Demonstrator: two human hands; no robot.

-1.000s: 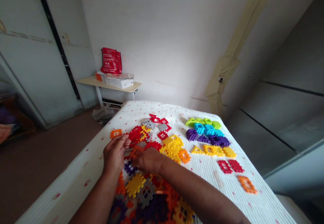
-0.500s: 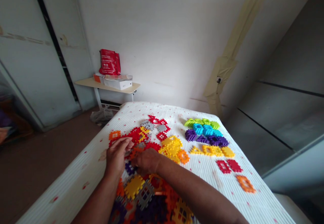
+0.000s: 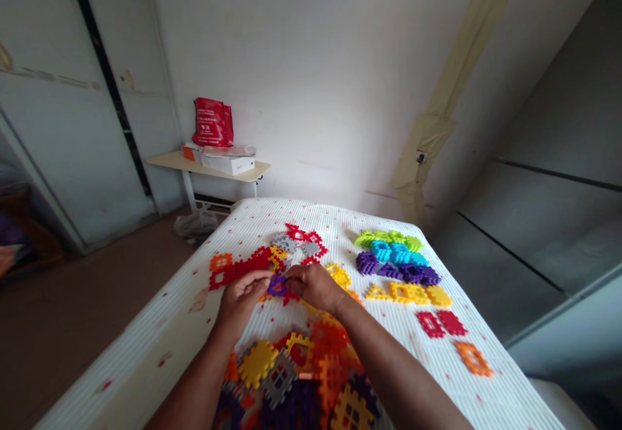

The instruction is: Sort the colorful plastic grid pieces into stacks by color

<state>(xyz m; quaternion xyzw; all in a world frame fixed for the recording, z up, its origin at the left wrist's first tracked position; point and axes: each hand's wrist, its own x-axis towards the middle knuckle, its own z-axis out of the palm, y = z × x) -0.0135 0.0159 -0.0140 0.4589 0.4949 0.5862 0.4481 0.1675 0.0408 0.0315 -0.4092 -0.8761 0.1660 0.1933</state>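
Note:
Between my two hands is a purple notched building tile with openings in it. My left hand pinches its left side, and my right hand grips its right side, fingers curled. Just beyond them lie red tiles, with a few small yellow ones on top. Yellow tiles show past my right hand, which partly covers that heap. Nearer to me, under my forearms, is a mixed pile with a solid yellow tile, a grey window tile and orange tiles.
On the bed's right side, tiles lie grouped by colour: green, light blue, purple, yellow, red and orange. Grey and red tiles lie farther back. A small table with a red bag stands behind.
Both hands have moved closer together and a little away from me, the right one rightward. The purple tile, which lay near the right hand before, is now up between them.

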